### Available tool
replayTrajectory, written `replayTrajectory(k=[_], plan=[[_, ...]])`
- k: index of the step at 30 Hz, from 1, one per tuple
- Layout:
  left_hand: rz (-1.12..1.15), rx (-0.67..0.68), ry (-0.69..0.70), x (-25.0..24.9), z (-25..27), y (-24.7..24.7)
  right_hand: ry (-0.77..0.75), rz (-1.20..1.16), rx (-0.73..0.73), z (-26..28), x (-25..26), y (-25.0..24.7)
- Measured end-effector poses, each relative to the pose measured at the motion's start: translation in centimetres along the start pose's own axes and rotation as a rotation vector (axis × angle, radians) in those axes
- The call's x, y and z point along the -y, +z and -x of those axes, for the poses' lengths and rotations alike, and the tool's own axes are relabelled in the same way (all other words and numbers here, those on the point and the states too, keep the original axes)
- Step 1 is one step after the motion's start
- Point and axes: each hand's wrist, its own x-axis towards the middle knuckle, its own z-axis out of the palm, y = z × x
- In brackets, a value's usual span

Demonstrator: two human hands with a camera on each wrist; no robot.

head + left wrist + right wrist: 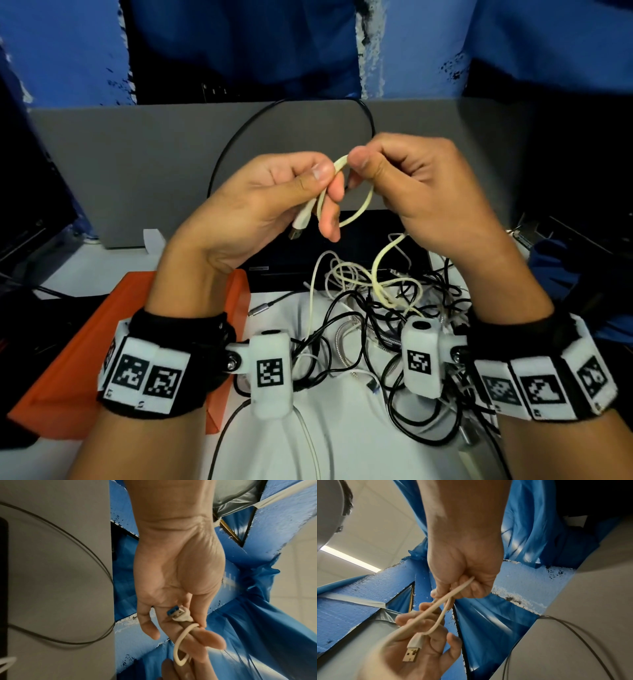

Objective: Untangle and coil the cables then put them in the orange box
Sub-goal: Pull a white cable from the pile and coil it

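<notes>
White surface point(359, 442) up front, so starting nearest: both wrists wear black bands with white tag blocks point(147, 373), and right past them sits the tangle of cables point(383, 329), black and white ones all knotted together on the surface, middle to right. On the left, touching the edge of that mess more or less, is the orange box point(65, 370), partly hidden under the left forearm. Above the pile both hands are lifted up and working one cream cable point(359, 209). Left hand point(260, 202) has its thumb and forefinger clamped on the cable near the top of a small loop, and the USB plug point(297, 230) end hangs down along its fingers point(330, 222), which are loosely curled. Right hand point(421, 185) is pinching the same cable right beside the left thumb, with the rest of its fingers curled in tight. From there the cream cable drops down into the pile. The right wrist view shows the plug's gold metal end point(411, 654) lying across the left palm. Further back there's a dark flat device point(370, 246), then a grey panel point(137, 161) with a thin black wire point(236, 137) arcing across it, and blue plastic sheeting point(239, 44) behind everything.
</notes>
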Motion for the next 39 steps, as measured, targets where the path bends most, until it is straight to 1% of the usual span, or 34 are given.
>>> replayTrajectory(k=[4,7,8,11,14,16,17,19,21,22,24,27,30,32,33,34,35,37,39], plan=[[0.116,0.009,-0.009,0.2,0.4,-0.3,0.017,-0.085,-0.038,-0.1,-0.1,1.0],[0.293,-0.026,0.002,0.3,0.3,0.2,0.017,-0.148,-0.117,-0.3,0.1,1.5],[0.319,-0.026,0.009,0.4,0.2,0.5,0.013,-0.150,-0.153,-0.4,0.1,1.6],[0.289,-0.033,0.005,0.4,-0.2,0.9,0.003,-0.137,-0.244,-0.5,-0.2,1.3],[0.279,-0.034,0.010,0.4,-0.3,0.9,0.032,-0.134,-0.238,-0.5,-0.5,1.4],[0.321,-0.058,0.029,0.3,-0.3,0.9,0.093,-0.186,-0.194,-0.6,-0.8,1.2],[0.371,-0.099,0.038,0.3,-0.4,1.0,0.132,-0.216,-0.158,-0.7,-1.1,1.1],[0.487,-0.212,0.072,0.2,-0.8,1.1,0.204,-0.189,-0.049,-0.7,-1.6,0.9],[0.554,-0.341,0.108,-0.1,-1.3,1.2,0.251,-0.081,0.081,-0.5,-2.0,1.3],[0.549,-0.400,0.122,0.0,-1.5,1.3,0.277,-0.063,0.148,-0.3,-1.9,1.7],[0.459,-0.484,0.149,0.3,-1.8,1.2,0.296,-0.092,0.272,0.1,-1.3,2.6],[0.234,-0.519,0.157,0.5,-1.8,1.5,0.280,-0.122,0.372,0.4,-0.2,3.3],[-0.004,-0.512,0.107,0.5,-1.6,1.2,0.305,-0.187,0.485,0.6,0.5,2.7],[-0.234,-0.491,0.126,1.0,-1.5,0.4,0.274,-0.149,0.513,0.7,0.7,1.9],[-0.348,-0.468,0.120,1.3,-1.4,0.0,0.250,-0.140,0.483,0.7,0.7,1.4],[-0.430,-0.422,0.088,1.4,-1.2,-0.4,0.221,-0.144,0.420,0.5,0.7,0.9],[-0.469,-0.350,0.040,1.4,-1.0,-0.6,0.190,-0.154,0.337,0.4,0.6,0.4],[-0.412,-0.168,-0.034,1.2,-0.6,-0.6,0.159,-0.174,0.190,0.0,0.5,-0.6],[-0.260,-0.028,-0.050,0.8,-0.2,-0.3,0.198,-0.245,0.112,-0.1,0.5,-1.2]])
